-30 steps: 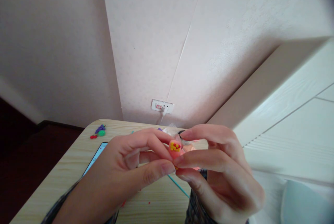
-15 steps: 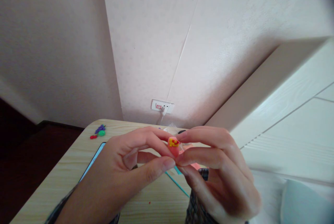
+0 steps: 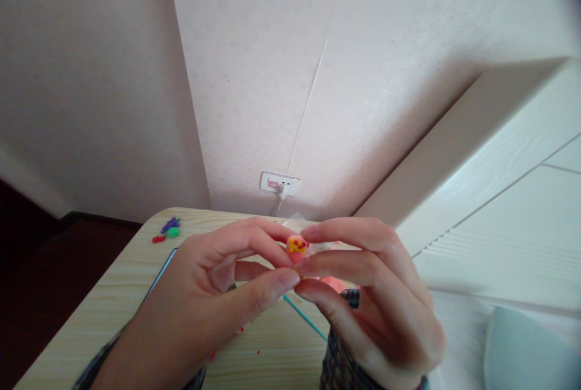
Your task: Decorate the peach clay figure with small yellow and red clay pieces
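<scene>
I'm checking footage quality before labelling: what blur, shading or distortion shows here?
Head view: pink clay piece slightly soft; dark shadow beside the white cabinet; wide-angle stretch towards the edges; top right corner dark and blurred.

White wall socket (image 3: pixel 273 183) with a plug (image 3: pixel 282 191), pale-blue object (image 3: pixel 526 350) at lower right

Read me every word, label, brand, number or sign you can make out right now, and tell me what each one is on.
No readable text anywhere in view.
Wall socket: no lettering legible; any marking on its reddish switch is too small to read.
Phone-like device: only a thin strip shows past the left hand, with nothing legible.
Clear plastic: too blurred to tell.
</scene>
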The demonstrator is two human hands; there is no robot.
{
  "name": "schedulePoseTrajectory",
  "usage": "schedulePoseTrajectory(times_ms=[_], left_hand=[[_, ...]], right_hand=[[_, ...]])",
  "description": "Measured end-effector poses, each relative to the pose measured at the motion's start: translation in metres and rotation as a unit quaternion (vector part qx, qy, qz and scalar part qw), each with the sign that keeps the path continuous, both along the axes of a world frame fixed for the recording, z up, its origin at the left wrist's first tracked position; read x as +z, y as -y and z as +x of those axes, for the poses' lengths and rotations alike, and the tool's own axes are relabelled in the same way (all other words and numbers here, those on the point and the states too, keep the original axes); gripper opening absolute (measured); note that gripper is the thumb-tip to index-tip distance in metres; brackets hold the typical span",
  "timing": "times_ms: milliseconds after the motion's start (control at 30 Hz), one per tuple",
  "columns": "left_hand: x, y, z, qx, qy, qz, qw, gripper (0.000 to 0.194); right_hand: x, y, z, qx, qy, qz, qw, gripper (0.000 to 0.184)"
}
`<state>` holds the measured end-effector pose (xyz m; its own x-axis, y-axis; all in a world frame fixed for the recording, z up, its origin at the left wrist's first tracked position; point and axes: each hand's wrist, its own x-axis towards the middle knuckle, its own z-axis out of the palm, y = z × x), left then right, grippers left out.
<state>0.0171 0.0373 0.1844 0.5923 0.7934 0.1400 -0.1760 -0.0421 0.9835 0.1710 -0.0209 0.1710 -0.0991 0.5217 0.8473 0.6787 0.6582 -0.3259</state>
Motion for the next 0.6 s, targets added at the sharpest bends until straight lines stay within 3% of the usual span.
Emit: schedulePoseTrajectory(times_ms=[400,600], left_hand=[[-0.0014,0.0003,-0.0024,0.003,-0.017,0.035,0.999,0.01],[-0.0004,0.0002,-0.0021,0.011,-0.042,0.036,0.998,0.009]], right_hand=[[-0.0029,-0.0007,-0.0003,-0.005,-0.016,0.005,1.0,0.007],[-0.0036,-0.0033,-0.001,-0.054,-0.06,0.032,0.996,0.013]])
